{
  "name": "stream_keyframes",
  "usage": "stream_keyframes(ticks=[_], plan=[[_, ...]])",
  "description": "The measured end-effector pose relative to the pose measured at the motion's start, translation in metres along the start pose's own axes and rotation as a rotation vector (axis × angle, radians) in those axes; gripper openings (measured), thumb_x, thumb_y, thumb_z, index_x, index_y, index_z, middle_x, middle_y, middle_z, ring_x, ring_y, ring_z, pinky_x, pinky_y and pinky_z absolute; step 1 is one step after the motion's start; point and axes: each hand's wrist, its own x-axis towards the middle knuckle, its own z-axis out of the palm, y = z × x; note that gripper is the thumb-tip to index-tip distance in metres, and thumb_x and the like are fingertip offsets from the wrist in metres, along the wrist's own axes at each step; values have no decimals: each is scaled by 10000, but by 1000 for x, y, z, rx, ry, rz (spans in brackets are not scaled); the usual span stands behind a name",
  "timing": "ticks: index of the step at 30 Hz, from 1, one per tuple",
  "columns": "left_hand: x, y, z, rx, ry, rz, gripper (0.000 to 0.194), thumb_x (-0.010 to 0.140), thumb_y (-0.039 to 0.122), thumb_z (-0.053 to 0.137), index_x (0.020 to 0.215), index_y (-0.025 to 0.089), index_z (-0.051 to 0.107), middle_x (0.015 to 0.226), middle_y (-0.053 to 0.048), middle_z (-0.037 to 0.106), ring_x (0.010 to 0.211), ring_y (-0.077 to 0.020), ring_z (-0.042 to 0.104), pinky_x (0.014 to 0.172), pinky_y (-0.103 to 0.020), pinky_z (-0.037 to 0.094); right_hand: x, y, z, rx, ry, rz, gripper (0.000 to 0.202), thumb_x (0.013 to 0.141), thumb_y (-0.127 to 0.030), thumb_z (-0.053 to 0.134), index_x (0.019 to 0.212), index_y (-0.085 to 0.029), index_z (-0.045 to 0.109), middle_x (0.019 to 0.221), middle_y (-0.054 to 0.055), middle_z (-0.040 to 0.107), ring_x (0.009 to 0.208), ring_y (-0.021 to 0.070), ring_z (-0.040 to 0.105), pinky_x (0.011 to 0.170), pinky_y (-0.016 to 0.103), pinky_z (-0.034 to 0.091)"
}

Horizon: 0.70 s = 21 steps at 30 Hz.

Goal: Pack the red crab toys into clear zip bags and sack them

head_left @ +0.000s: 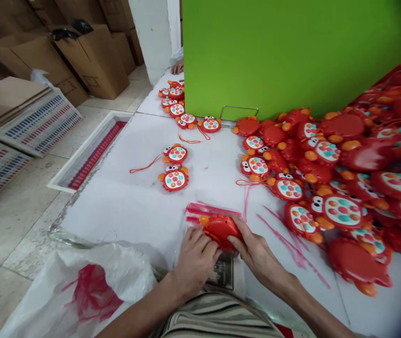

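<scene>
In my right hand [257,251] is a red crab-shaped toy [221,227], back side up, gripped between thumb and fingers. My left hand [196,256] is closed at the toy's left side, its bent fingers on a clear plastic bag [182,237] with pink strips along its top; the fingertips are partly hidden. Under both hands lies a stack of such bags over a dark printed sheet [223,272]. Beyond them, two crab toys, one lower [174,179] and one upper [175,153], rest face up with colored dots on white bellies.
A large pile of crab toys [330,206] covers the right side. Torn pink strips [295,244] lie near it. A green panel [292,51] stands at the back, with another person's hand [177,67] beside it. A white sack [116,267] and cartons [95,61] are at left.
</scene>
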Motion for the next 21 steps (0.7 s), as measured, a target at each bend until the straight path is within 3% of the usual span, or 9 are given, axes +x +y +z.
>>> stream_keyframes(ticks=[2,4,6,8,12,16,18,21], plan=[[2,-6,-16,-97,77,-145,137,873,218,483,891,191,617,930,-60,663,916,-204,565,854,-382,432,-1,0,-1,-13,11,3,462,926,-364,335,1344,-168,333,776,64,667,639,198,640,599,312,521],[5,-13,-28,-212,132,-390,190,859,251,493,1013,195,588,982,-70,658,936,-208,572,823,-365,454,0,0,-1,-8,21,10,465,925,-365,335,1340,-157,346,714,48,663,591,193,635,559,298,515],[10,-20,-31,-398,87,-622,227,834,278,509,1027,179,575,920,-62,673,853,-197,606,755,-334,475,0,-1,-1,-14,25,-2,471,924,-365,333,1335,-137,363,715,57,672,601,199,643,553,296,515],[15,-24,-28,-615,1,-734,171,817,263,496,913,162,596,815,-44,676,753,-177,623,691,-294,478,0,-3,-1,-44,35,-16,479,928,-360,321,1338,-117,370,760,80,687,646,212,658,575,305,520],[19,-25,-14,-794,6,-723,146,819,244,460,750,164,560,702,-13,632,676,-143,598,639,-247,462,2,-8,-9,-139,-32,-1,466,950,-339,262,1362,-144,363,886,102,706,744,221,674,657,332,526],[17,-19,-8,-944,-14,-747,162,835,302,471,772,166,531,745,-27,649,714,-156,620,667,-273,494,9,-16,-20,-155,-249,-128,395,962,-328,266,1291,-247,469,1025,68,685,878,192,658,756,320,514],[15,-16,-7,-1005,-30,-779,177,843,332,471,786,170,514,767,-33,657,709,-160,630,664,-286,509,13,-19,-22,-237,-325,-199,355,950,-356,324,1222,-267,534,990,55,673,818,184,656,712,304,514],[13,-10,-6,-1035,-37,-819,187,851,356,466,800,178,490,803,-44,669,692,-159,638,656,-294,519,14,-20,-19,-378,-332,-233,313,934,-376,370,1060,-246,625,906,43,653,659,155,629,596,266,485]])
